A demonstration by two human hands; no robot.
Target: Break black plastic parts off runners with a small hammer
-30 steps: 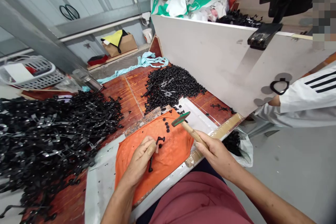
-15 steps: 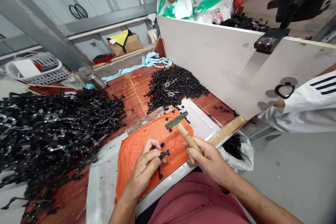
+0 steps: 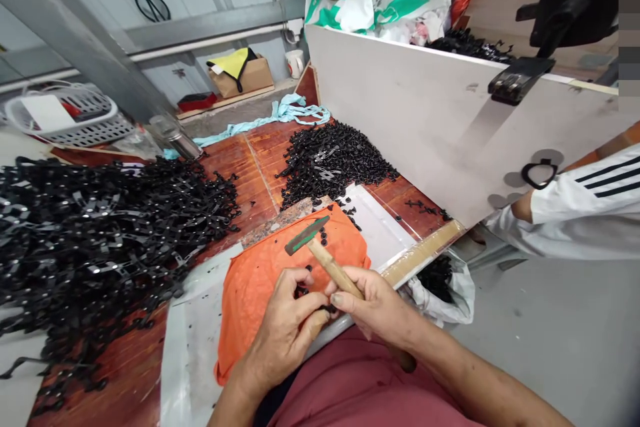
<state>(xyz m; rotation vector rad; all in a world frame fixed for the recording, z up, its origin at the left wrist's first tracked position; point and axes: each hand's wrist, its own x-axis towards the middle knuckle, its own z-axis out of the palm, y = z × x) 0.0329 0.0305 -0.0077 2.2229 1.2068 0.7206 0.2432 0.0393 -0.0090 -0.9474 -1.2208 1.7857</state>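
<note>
A hammer (image 3: 334,268) with a wooden handle and a green-and-dark head lies in the grip of my right hand (image 3: 377,303), its head over the orange cloth (image 3: 250,300). My left hand (image 3: 287,327) is closed, and its thumb and fingers pinch a small black part (image 3: 327,309) mostly hidden by the fingers. The fingertips of both hands meet or nearly meet at that part, near the front edge of the bench. Several small black round pieces (image 3: 323,235) rest on the cloth beyond the hammer head.
A large heap of black parts (image 3: 100,233) covers the left of the bench; a smaller heap (image 3: 335,160) lies behind the cloth. A white panel (image 3: 400,100) stands along the right. Beyond it shows another person's striped sleeve (image 3: 590,180). A plastic bag (image 3: 463,297) hangs below the bench edge.
My right hand has brought the hammer left and its fingertips close to my left hand. My left hand has shifted right and toward me, and its black part is now mostly covered.
</note>
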